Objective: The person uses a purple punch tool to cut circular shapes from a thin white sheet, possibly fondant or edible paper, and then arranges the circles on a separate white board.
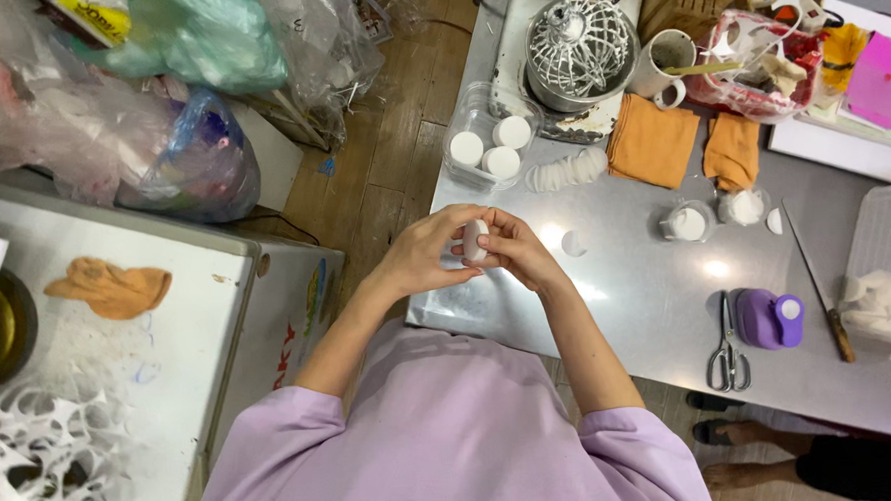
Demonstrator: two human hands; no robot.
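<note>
Small white disc (475,240), centre of frame, above the near edge of the grey bench (648,302). Left hand (428,251) and right hand (518,249) both closed on it, fingertips pinching either face. Clear tub of white discs (488,138) just above. Purple punch (769,319) and scissors (727,343) lie at right.

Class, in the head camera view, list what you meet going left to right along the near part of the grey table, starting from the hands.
White disc held by both hands, left hand and right hand → scissors → purple punch → knife → clear plastic box.
</note>
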